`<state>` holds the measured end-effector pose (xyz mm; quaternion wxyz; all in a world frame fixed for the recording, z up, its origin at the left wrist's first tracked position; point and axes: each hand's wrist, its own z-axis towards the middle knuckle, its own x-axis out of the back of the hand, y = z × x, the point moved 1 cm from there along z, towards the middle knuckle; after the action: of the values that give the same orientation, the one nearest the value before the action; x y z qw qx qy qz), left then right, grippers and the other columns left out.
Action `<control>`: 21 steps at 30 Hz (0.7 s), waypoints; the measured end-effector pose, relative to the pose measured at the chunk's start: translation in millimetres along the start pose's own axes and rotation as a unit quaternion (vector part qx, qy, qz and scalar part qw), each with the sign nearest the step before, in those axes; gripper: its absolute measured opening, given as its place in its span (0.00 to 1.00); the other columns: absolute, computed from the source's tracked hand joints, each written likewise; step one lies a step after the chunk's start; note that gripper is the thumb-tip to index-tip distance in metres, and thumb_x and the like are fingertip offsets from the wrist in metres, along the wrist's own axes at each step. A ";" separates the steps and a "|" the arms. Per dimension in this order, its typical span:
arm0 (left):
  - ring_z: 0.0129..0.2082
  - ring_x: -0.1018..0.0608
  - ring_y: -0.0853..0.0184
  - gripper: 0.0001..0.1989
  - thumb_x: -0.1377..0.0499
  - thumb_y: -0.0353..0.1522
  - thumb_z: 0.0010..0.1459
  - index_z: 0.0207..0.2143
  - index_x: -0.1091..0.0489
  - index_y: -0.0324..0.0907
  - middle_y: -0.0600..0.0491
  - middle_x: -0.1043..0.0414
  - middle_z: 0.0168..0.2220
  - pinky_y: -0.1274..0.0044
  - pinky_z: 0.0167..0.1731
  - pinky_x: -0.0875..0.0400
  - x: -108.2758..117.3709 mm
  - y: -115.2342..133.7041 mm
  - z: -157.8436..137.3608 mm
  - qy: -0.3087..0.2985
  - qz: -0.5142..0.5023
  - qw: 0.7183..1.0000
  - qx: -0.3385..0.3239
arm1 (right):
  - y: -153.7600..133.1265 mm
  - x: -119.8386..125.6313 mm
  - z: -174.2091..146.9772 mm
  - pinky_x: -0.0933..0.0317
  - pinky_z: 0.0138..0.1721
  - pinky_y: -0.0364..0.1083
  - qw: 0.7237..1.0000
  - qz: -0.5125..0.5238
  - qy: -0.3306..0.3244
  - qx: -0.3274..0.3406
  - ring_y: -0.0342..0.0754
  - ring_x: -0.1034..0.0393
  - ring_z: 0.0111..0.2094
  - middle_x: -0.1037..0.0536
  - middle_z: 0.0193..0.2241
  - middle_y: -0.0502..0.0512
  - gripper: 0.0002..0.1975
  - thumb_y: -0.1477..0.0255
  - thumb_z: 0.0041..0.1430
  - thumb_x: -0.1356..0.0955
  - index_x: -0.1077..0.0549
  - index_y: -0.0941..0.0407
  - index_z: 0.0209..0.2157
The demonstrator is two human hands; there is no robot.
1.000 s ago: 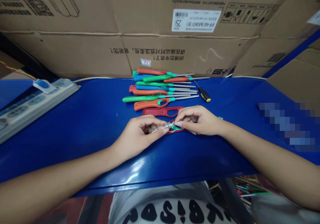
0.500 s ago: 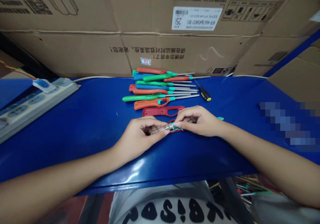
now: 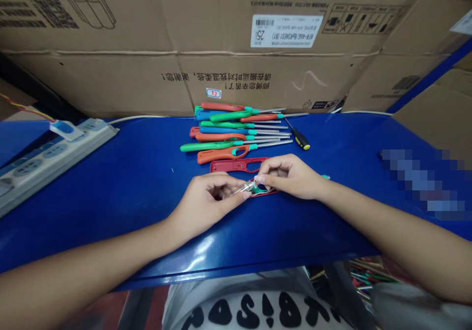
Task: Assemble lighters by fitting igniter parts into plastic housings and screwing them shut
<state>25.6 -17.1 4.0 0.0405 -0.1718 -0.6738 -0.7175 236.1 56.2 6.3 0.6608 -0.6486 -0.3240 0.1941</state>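
Note:
My left hand [image 3: 214, 195] is closed around a clear lighter fuel tank [image 3: 240, 189], its fitted end pointing right. With thumb and forefinger, my right hand [image 3: 289, 175] pinches the tip of that end, where a small white part shows. Beneath my fingers lies an opened red lighter half-shell [image 3: 267, 193] with teal and wire-like parts in it, partly hidden by my right hand. Just beyond is another red half-shell [image 3: 226, 165], bare inside, its right end covered by my hand.
Several assembled stick lighters [image 3: 221, 155] in orange, green and blue lie stacked at the back. Right of them is a black-and-yellow screwdriver [image 3: 301, 139]. A power strip [image 3: 55, 155] runs along the left side of the blue table [image 3: 147, 172]. Cardboard [image 3: 129, 79] stands behind.
My right fingertips have shifted slightly at the tank's end, and more of the teal part below shows. My left hand keeps its hold; the view has tilted a little.

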 end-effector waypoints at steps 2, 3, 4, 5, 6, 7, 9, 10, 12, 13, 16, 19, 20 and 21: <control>0.26 0.26 0.69 0.12 0.32 0.38 0.55 0.37 0.18 0.39 0.48 0.20 0.33 0.78 0.25 0.34 0.3 -0.2 0.3 0.001 0.005 1.000 0.000 | 0.4 -1.4 -0.7 0.46 0.23 0.40 1.000 -0.012 0.007 0.000 0.38 0.39 0.22 0.28 0.22 0.49 0.21 0.54 0.54 0.25 0.26 0.59 0.28; 0.26 0.26 0.69 0.12 0.33 0.38 0.56 0.37 0.18 0.39 0.48 0.20 0.33 0.78 0.25 0.34 0.4 0.0 0.3 0.001 0.008 1.000 -0.003 | 0.8 -2.1 -1.1 0.48 0.23 0.40 1.000 -0.019 0.008 0.001 0.38 0.41 0.21 0.29 0.21 0.48 0.21 0.54 0.54 0.25 0.26 0.59 0.28; 0.25 0.27 0.70 0.11 0.33 0.38 0.56 0.37 0.18 0.39 0.49 0.20 0.32 0.78 0.24 0.35 0.3 0.2 0.1 0.002 0.012 1.000 -0.007 | 1.2 -2.8 -1.5 0.49 0.22 0.40 1.000 -0.027 0.009 0.002 0.38 0.42 0.21 0.30 0.20 0.47 0.21 0.54 0.54 0.25 0.26 0.59 0.28; 0.24 0.29 0.71 0.11 0.33 0.38 0.56 0.37 0.18 0.39 0.49 0.21 0.31 0.79 0.23 0.36 0.2 0.5 -0.1 0.003 0.017 1.000 -0.010 | 1.6 -3.4 -1.9 0.50 0.22 0.40 0.999 -0.034 0.010 0.005 0.38 0.43 0.20 0.31 0.19 0.46 0.21 0.54 0.54 0.25 0.26 0.59 0.28; 0.23 0.30 0.72 0.11 0.33 0.38 0.56 0.37 0.18 0.39 0.50 0.22 0.30 0.79 0.23 0.38 -0.1 0.7 -0.4 0.004 0.020 1.000 -0.013 | 2.1 -4.2 -2.4 0.51 0.22 0.40 0.999 -0.040 0.010 0.008 0.37 0.43 0.20 0.31 0.19 0.46 0.20 0.55 0.54 0.25 0.26 0.59 0.28; 0.22 0.32 0.73 0.11 0.33 0.37 0.56 0.37 0.18 0.39 0.51 0.23 0.28 0.80 0.22 0.39 -0.4 0.9 -0.8 0.007 0.023 1.000 -0.015 | 2.4 -4.9 -2.9 0.51 0.22 0.40 0.999 -0.044 0.011 0.012 0.37 0.44 0.20 0.31 0.19 0.46 0.20 0.55 0.54 0.25 0.26 0.59 0.29; 0.21 0.34 0.74 0.10 0.33 0.37 0.56 0.37 0.18 0.39 0.52 0.24 0.27 0.80 0.21 0.41 -1.4 0.9 -1.7 0.011 0.026 0.999 -0.016 | 2.9 -6.9 -3.9 0.52 0.21 0.40 0.999 -0.049 0.015 0.018 0.37 0.44 0.20 0.32 0.19 0.46 0.20 0.55 0.55 0.26 0.26 0.59 0.29; 0.21 0.35 0.74 0.10 0.33 0.37 0.56 0.37 0.18 0.39 0.52 0.25 0.27 0.80 0.21 0.41 -2.0 1.0 -2.2 0.012 0.026 0.999 -0.016 | 3.0 -8.1 -4.5 0.52 0.21 0.40 0.998 -0.051 0.018 0.020 0.37 0.44 0.20 0.32 0.19 0.46 0.19 0.55 0.55 0.26 0.26 0.59 0.29; 0.22 0.35 0.74 0.10 0.33 0.36 0.56 0.36 0.18 0.39 0.52 0.25 0.27 0.81 0.21 0.41 -3.1 1.1 -2.8 0.010 0.028 0.999 -0.016 | 3.0 -10.7 -5.3 0.51 0.21 0.40 0.998 -0.057 0.020 0.020 0.38 0.44 0.20 0.32 0.20 0.47 0.19 0.56 0.55 0.26 0.26 0.59 0.29; 0.21 0.35 0.74 0.10 0.33 0.36 0.56 0.36 0.18 0.39 0.52 0.25 0.27 0.81 0.21 0.41 -3.5 1.3 -2.9 0.009 0.030 0.999 -0.017 | 2.9 -12.0 -5.5 0.51 0.21 0.40 0.998 -0.059 0.018 0.020 0.38 0.43 0.20 0.31 0.20 0.47 0.19 0.56 0.56 0.26 0.26 0.59 0.29; 0.21 0.35 0.74 0.10 0.33 0.36 0.55 0.35 0.18 0.39 0.52 0.24 0.27 0.81 0.21 0.41 -3.4 1.7 -2.0 0.008 0.031 0.999 -0.012 | 2.6 -13.4 -5.0 0.49 0.21 0.40 0.998 -0.062 0.014 0.017 0.38 0.42 0.21 0.30 0.20 0.48 0.20 0.55 0.56 0.27 0.26 0.60 0.28; 0.22 0.31 0.73 0.11 0.32 0.37 0.55 0.35 0.18 0.39 0.50 0.22 0.28 0.80 0.22 0.38 -1.6 1.5 0.1 0.009 0.021 1.000 -0.006 | 2.0 -10.1 -2.8 0.50 0.22 0.40 0.999 -0.041 0.018 0.009 0.38 0.43 0.20 0.32 0.20 0.46 0.22 0.53 0.54 0.26 0.27 0.59 0.28; 0.23 0.29 0.71 0.11 0.32 0.37 0.54 0.36 0.18 0.39 0.50 0.21 0.29 0.79 0.23 0.36 -0.9 1.1 0.8 0.010 0.016 1.000 -0.003 | 1.6 -8.3 -2.0 0.49 0.22 0.40 1.000 -0.028 0.014 0.005 0.38 0.43 0.21 0.32 0.20 0.46 0.22 0.53 0.53 0.26 0.27 0.59 0.28; 0.24 0.27 0.70 0.11 0.32 0.38 0.54 0.36 0.18 0.39 0.49 0.20 0.30 0.78 0.24 0.35 -0.1 0.5 1.5 0.012 0.010 1.000 0.002 | 1.1 -6.4 -1.2 0.48 0.23 0.40 1.000 -0.014 0.007 0.001 0.38 0.41 0.21 0.31 0.21 0.47 0.23 0.52 0.53 0.25 0.27 0.59 0.28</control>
<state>26.1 -15.7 4.5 0.0558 -0.1698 -0.6728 -0.7179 232.4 51.1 4.1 0.6664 -0.6445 -0.3284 0.1808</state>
